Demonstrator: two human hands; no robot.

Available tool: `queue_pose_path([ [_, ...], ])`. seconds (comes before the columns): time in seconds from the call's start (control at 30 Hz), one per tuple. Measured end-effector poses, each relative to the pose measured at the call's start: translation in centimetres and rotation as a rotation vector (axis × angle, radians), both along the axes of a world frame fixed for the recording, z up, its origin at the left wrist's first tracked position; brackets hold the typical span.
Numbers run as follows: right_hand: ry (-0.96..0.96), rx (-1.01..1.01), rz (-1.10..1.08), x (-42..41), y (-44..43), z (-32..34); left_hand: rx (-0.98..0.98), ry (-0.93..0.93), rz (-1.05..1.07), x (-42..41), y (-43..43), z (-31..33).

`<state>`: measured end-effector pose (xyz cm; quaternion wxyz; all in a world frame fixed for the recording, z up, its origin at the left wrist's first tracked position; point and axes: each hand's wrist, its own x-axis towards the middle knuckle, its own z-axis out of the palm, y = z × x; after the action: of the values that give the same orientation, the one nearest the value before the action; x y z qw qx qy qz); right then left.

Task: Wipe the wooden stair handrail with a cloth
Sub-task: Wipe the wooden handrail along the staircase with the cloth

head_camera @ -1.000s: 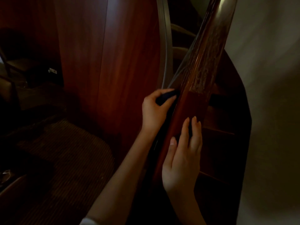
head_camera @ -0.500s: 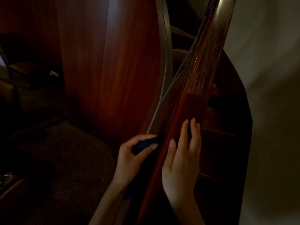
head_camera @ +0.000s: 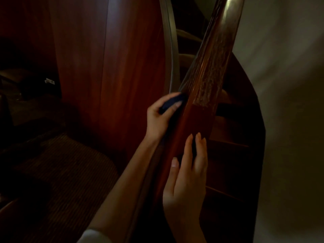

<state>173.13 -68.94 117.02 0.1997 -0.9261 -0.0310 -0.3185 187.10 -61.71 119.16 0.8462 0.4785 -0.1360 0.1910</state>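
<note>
The handrail (head_camera: 198,120) runs on a slant from near bottom centre up to the far upper right, between a red wooden panel (head_camera: 122,67) on the left and the dark steps (head_camera: 228,146) and pale wall (head_camera: 289,85) on the right. The left hand (head_camera: 161,120) curls round a small dark blue cloth (head_camera: 171,102), thumb on top and fingers underneath, and presses the wad against the rail's left flank about halfway up the visible length. The right hand (head_camera: 185,174) lies nearer, on the rail's right side, with its fingers (head_camera: 199,148) straight and flat on the wood; it holds nothing. The cloth looks soft, light and limp, so it probably works best bunched in the palm as it is now, with enough loose edge to wrap over the rounded top. The rail is fixed and rigid, and its glossy finish suggests it is slippery under a dry palm, so the flat right hand seems to be there for balance more than for grip. Farther up, the top carries a dull, mottled patch (head_camera: 210,85), possibly dust or residue, which may need firmer pressure than the smooth red stretch near the hands.
</note>
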Motion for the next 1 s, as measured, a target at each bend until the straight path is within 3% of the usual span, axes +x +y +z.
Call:
queue_pose_path([
  [0.17,0.003,0.023,0.026,-0.1,-0.1,0.2,0.022,-0.029,-0.043,0.8,0.1,0.8],
  [0.33,0.024,0.01,0.018,-0.1,0.1,0.2,0.25,-0.071,-0.112,-5.8,3.9,-3.8],
  [0.47,0.033,-0.006,-0.001,-0.2,0.3,0.2,0.257,-0.031,-0.144,-10.0,5.2,-6.4],
  [0.63,0.028,-0.008,-0.007,-0.3,0.2,0.3,0.332,-0.112,-0.009,-6.4,3.7,-3.5],
  [0.83,0.009,0.007,0.019,-0.1,0.0,0.1,0.286,-0.066,0.078,-0.1,1.4,1.7],
  [1.0,0.011,0.015,0.015,0.0,0.1,0.0,0.357,-0.092,0.112,-2.9,1.7,1.3],
])
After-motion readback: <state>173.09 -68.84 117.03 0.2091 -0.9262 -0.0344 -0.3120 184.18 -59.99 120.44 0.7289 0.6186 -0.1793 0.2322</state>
